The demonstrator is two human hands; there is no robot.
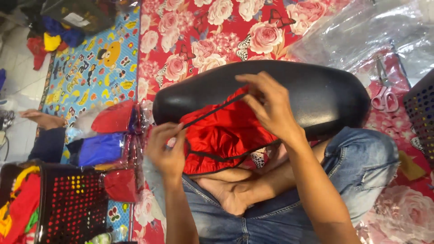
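Observation:
A shiny red garment [221,135] with black trim lies over a long black padded seat [316,92] that rests across my lap. My left hand [166,149] pinches the garment's left edge by the black trim. My right hand [269,106] grips its upper right part, fingers curled over the cloth on top of the seat. Below the garment are my crossed legs in blue jeans [357,171] and a bare foot [228,192].
Folded red and blue garments in clear bags [110,135] lie at my left, beside a black perforated basket [68,203] of clothes. Pink-handled scissors [384,97] and clear plastic sheets [370,31] lie at the right, near another dark basket [422,117]. Another person's foot [43,119] rests at far left.

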